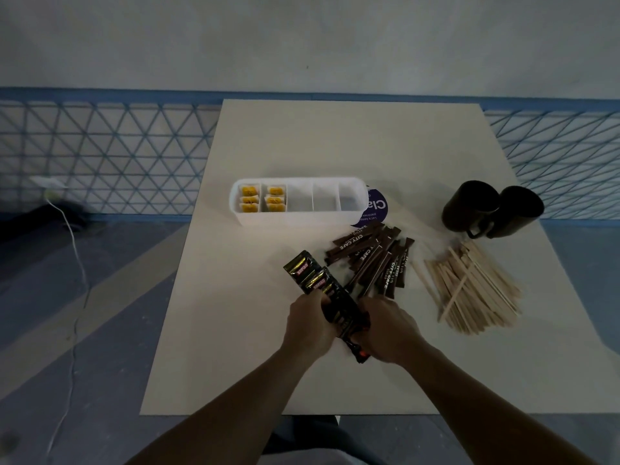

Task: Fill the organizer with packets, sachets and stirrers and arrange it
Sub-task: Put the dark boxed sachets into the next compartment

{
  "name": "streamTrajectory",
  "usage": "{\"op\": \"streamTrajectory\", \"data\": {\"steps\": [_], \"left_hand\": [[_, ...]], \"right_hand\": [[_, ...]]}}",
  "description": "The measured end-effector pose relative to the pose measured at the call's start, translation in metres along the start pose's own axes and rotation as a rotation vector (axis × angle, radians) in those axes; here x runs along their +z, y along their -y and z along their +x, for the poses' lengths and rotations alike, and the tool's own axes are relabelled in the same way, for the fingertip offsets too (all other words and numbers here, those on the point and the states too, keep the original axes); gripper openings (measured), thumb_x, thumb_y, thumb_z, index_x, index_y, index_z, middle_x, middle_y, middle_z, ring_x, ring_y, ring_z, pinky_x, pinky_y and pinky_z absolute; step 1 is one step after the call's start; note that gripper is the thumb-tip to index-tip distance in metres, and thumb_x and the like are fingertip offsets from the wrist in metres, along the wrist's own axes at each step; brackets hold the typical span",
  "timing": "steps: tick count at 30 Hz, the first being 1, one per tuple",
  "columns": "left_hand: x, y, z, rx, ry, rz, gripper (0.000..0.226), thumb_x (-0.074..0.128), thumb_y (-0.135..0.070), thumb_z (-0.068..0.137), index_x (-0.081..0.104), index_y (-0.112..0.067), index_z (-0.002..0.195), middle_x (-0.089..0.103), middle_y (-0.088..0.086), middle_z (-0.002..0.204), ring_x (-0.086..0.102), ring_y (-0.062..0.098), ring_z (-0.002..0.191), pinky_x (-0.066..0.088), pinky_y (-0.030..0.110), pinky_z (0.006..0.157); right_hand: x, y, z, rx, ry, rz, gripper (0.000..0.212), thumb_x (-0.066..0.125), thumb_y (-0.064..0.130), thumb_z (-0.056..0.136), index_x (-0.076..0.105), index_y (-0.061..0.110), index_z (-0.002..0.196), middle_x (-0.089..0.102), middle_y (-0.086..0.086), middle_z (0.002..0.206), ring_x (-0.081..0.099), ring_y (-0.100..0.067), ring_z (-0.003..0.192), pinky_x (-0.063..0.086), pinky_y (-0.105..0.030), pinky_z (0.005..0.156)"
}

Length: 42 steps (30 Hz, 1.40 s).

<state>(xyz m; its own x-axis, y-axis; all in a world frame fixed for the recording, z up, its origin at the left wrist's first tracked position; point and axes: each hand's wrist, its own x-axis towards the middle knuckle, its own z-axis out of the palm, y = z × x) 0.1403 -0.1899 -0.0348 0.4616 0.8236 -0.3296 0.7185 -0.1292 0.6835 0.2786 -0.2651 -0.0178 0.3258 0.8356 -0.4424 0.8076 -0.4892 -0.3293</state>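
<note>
A white organizer (295,219) with several compartments stands at the table's middle; its two left compartments hold yellow tea packets (250,199), the others look bare. In front of me, my left hand (310,325) and my right hand (391,328) both grip a stack of black Kopiko packets (313,276) from either side, the stack slanting toward the organizer. Brown City Cafe sachets (372,260) lie in a loose pile just beyond my right hand. A heap of wooden stirrers (469,290) lies to the right of them.
Two black mugs (489,209) stand at the right rear of the white table (335,139). A purple round card (377,206) lies behind the organizer's right end. A blue lattice rail runs behind the table; a white cable trails on the floor at left.
</note>
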Motion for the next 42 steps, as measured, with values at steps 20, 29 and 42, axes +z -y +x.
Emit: {"op": "streamTrajectory", "data": {"steps": [20, 29, 42], "left_hand": [[-0.090, -0.016, 0.027, -0.098, 0.314, -0.487, 0.036, 0.063, -0.045, 0.089, 0.058, -0.019, 0.113, 0.068, 0.006, 0.105, 0.068, 0.022, 0.092, 0.060, 0.045, 0.079], [-0.120, -0.013, 0.051, -0.131, 0.472, -1.029, 0.026, 0.046, -0.014, 0.102, 0.057, -0.010, 0.126, 0.068, 0.018, 0.116, 0.070, 0.029, 0.098, 0.057, 0.042, 0.090], [-0.134, -0.010, 0.088, -0.058, 0.382, -0.796, 0.024, 0.054, 0.000, 0.095, 0.052, -0.013, 0.115, 0.066, 0.013, 0.112, 0.072, 0.027, 0.094, 0.058, 0.045, 0.088]], "right_hand": [[-0.063, 0.053, 0.019, 0.113, -0.118, 0.849, 0.024, 0.077, 0.013, 0.084, 0.067, 0.016, 0.105, 0.074, 0.000, 0.093, 0.071, -0.005, 0.073, 0.053, -0.018, 0.059], [-0.070, 0.106, 0.041, 0.009, -0.154, 1.067, 0.054, 0.074, 0.001, 0.085, 0.053, 0.018, 0.132, 0.074, -0.009, 0.093, 0.071, -0.015, 0.064, 0.052, -0.023, 0.052], [-0.084, 0.127, 0.070, -0.113, -0.407, 0.423, 0.036, 0.045, 0.024, 0.106, 0.051, 0.026, 0.141, 0.063, 0.005, 0.091, 0.055, 0.005, 0.062, 0.037, -0.010, 0.053]]}}
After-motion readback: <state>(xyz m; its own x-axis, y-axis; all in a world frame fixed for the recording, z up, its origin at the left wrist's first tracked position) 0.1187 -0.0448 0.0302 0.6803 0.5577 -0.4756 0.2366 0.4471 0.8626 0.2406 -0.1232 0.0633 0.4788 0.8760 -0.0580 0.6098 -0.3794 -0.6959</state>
